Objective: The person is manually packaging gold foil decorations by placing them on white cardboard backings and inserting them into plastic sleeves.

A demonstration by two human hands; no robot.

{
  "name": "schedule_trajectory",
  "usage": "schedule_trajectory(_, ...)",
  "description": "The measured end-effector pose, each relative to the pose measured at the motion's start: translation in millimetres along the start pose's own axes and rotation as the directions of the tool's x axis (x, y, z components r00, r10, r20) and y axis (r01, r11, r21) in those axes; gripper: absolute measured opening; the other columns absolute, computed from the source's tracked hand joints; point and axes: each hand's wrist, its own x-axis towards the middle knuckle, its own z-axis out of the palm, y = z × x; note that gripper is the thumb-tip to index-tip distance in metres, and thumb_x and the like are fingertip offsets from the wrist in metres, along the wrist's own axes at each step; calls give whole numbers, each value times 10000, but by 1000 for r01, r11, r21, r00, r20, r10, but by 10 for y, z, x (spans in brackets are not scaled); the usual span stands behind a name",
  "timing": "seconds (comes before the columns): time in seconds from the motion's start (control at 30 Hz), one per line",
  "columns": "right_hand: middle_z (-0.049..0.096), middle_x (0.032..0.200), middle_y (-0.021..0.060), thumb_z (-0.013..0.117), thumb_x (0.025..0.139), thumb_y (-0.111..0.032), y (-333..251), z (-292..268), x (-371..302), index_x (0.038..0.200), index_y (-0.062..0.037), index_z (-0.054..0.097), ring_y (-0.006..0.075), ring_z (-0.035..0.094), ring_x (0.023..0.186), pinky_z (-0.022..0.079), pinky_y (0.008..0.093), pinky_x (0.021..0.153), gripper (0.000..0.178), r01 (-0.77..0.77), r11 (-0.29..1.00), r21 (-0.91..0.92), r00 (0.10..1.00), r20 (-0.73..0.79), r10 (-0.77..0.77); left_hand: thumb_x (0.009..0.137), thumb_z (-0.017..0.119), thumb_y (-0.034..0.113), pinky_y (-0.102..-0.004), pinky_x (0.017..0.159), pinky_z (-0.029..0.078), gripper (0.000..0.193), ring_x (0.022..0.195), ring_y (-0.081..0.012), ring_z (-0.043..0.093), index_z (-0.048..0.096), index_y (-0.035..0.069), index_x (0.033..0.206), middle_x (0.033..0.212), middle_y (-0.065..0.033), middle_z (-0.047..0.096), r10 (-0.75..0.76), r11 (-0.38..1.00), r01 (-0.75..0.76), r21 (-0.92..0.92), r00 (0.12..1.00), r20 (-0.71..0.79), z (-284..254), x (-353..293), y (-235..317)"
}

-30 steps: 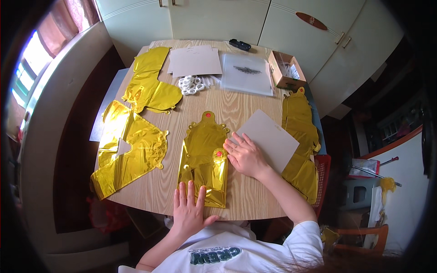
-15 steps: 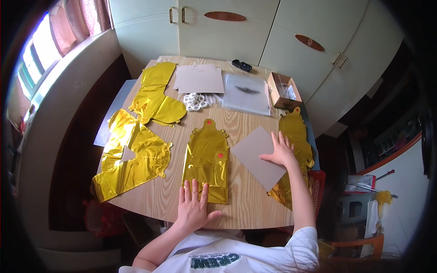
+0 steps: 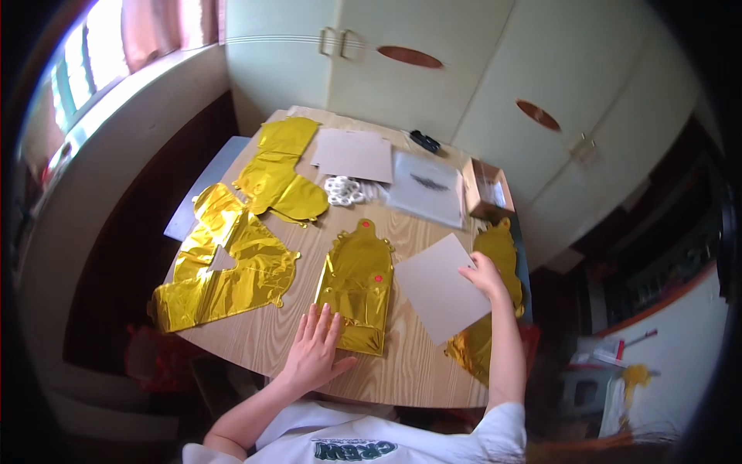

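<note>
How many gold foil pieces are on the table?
4 visible: a far-left piece, a near-left piece, a middle piece partly under the left hand, a right piece partly behind the right hand. More may lie beneath.

1 fisheye view, from the left of 2 cameras worn side by side on the person's head, is looking steeply down and forward across the table [image 3: 433,379]. It is hanging over the near edge, close enough that the white shirt [image 3: 448,437] is filling the bottom middle, with both hands [image 3: 315,352] showing just beyond. The lens is reaching past the far edge to the pale cabinet doors [image 3: 413,27] and taking in the window [image 3: 85,62] at upper left. The frame is sitting tilted, so the table's far edge is sloping down rightward.
</note>
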Motion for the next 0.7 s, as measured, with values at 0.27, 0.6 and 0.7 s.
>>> schedule_trajectory(0.27, 676, 981, 106, 592, 942, -95, -1463, -672, -988, 1133, 0, 628, 139, 627, 883, 498, 283, 793, 216, 337, 846, 412, 933, -25, -360, 822, 716, 384, -527, 1124, 286, 799, 1410, -462, 247, 350, 59, 1453, 1499, -288, 269, 166, 959, -261, -106, 826, -538, -450, -82, -15)
schedule_trajectory(0.6, 625, 943, 127, 590, 934, -243, -1680, 1131, -1158, 1228, -73, 626, 306, 649, 874, 526, 373, 768, 341, 655, 742, 142, 678, 321, -661, 912, 518, 570, -613, 1103, 248, 664, 1383, -364, 357, 474, 124, 1402, 1455, -148, 431, 419, 907, -420, 22, 907, 37, -384, -218, 255)
schedule_trajectory(0.7, 633, 949, 99, 613, 918, -233, -1705, 1238, -1150, 1216, -87, 636, 284, 634, 958, 502, 390, 835, 333, 677, 733, 68, 689, 292, -663, 897, 530, 579, -666, 1072, 252, 679, 1383, -384, 348, 465, 138, 1410, 1466, -147, 416, 371, 925, -375, 55, 926, 66, -61, -157, 115)
